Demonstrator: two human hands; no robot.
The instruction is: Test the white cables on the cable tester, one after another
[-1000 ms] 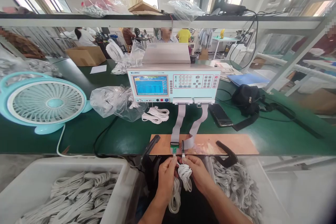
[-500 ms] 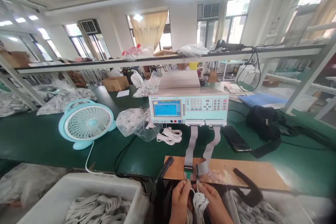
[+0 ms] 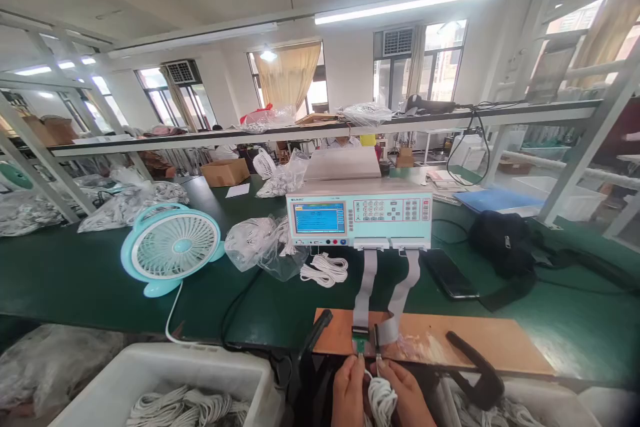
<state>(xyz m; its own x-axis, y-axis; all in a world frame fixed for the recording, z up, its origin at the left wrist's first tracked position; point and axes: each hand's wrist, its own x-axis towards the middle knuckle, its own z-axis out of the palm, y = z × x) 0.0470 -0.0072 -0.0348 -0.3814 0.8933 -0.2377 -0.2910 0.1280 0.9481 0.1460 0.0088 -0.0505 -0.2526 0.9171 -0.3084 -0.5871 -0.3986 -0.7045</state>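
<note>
Low in the view, my left hand (image 3: 349, 387) pinches one plug end of a white cable at the small green circuit board (image 3: 360, 345). Beside it, my right hand (image 3: 403, 392) pinches the cable's other end at the dark connector (image 3: 378, 339). The coiled white cable (image 3: 383, 400) hangs in a bundle between both hands. Whether the plugs are fully seated I cannot tell. Grey ribbon cables (image 3: 367, 287) run from the board and connector up to a bench tester (image 3: 357, 220) with a lit blue screen. Board and connector sit at a wooden plank (image 3: 425, 340).
Black clamps (image 3: 477, 373) hold the plank at the bench edge. White bins (image 3: 200, 360) of coiled cables stand at lower left and right. A blue fan (image 3: 173, 247), bagged cables (image 3: 255, 240), a loose cable coil (image 3: 325, 269), a phone (image 3: 451, 275) and a black bag (image 3: 500, 240) lie on the bench.
The whole scene sits slightly lower in view as the camera tilts up. Both hands keep their grip on the cable ends, at much the same place by the board.
</note>
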